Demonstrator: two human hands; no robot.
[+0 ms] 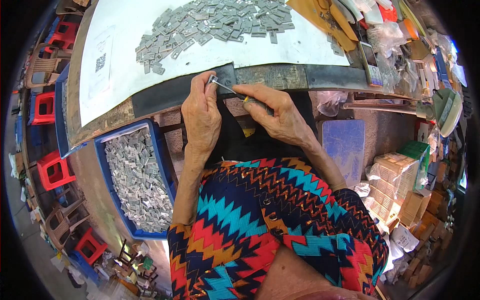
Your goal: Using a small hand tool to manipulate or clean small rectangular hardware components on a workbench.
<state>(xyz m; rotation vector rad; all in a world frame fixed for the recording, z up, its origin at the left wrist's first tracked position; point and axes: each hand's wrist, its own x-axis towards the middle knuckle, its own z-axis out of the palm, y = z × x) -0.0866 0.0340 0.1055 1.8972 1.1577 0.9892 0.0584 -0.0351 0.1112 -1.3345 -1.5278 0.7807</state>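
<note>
My left hand [201, 117] pinches a small grey metal piece [213, 79] upright at the table's near edge. Closed around the dark and yellow handle of a thin-shafted hand tool [226, 89], my right hand [280, 114] is just to its right. The tool's tip meets the piece or lies right against it; exact contact is too small to tell. Beyond both hands, a wide heap of similar grey pieces [215, 25] is spread over a white sheet [125, 35]. More such pieces [140, 180] fill a blue crate [108, 180] below the table, left of my left arm.
Black strips [165, 97] cover parts of the wooden table edge. Plastic bags [387, 37], brown paper [317, 17] and a phone-like device [370, 63] crowd the right side. A lamp head [447, 110] juts out there. Red stools [55, 170] stand left; cream baskets [390, 185] lower right.
</note>
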